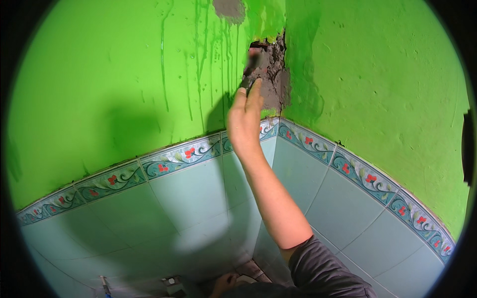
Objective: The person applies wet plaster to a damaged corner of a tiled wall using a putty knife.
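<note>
My right hand (244, 121) reaches up to the corner of the wall, its fingers closed round a dark-handled tool (249, 82). The tool's upper end is blurred, so its exact kind is unclear. It lies against a rough patch of wet grey mortar (272, 92), which has a dark, jagged hole (268, 44) with broken edges at its top. Low in the picture, my left hand (226, 282) is small and in shadow. Its fingers look curled, and whatever they hold is hidden. Beside it shows part of a pale object (246, 280).
Bright green walls (348, 74) meet at the corner, with wet drips down the left one. A second grey patch (229, 10) sits higher up. Below runs a floral tile border (189, 153) over pale green tiles (189, 193). A thin blue-tipped object (105, 287) stands at the lower left.
</note>
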The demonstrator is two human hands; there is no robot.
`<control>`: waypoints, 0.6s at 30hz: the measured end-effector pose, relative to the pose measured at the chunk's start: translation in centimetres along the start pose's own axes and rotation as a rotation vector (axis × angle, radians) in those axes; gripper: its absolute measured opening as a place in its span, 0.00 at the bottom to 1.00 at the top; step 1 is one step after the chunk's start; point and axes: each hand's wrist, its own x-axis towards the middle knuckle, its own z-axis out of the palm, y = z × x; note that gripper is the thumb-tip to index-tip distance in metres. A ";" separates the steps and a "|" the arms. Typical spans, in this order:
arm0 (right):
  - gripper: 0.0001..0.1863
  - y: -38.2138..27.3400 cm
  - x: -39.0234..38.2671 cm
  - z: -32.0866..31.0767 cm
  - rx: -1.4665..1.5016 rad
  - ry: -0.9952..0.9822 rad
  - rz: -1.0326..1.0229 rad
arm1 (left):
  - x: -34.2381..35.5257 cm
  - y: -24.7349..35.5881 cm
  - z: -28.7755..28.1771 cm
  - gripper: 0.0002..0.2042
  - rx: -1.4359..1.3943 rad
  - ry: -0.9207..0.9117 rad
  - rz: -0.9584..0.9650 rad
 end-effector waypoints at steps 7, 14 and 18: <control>0.34 -1.7 0.3 2.4 0.019 -0.049 -0.011 | -3.0 12.1 -5.9 0.22 0.008 -0.146 -0.388; 0.35 -2.4 0.2 2.5 -0.082 -0.082 -0.037 | -2.7 7.7 -5.0 0.20 0.032 -0.184 -0.374; 0.35 -2.4 -0.4 1.8 -0.083 -0.110 -0.032 | -2.7 9.2 -4.7 0.21 0.044 -0.200 -0.310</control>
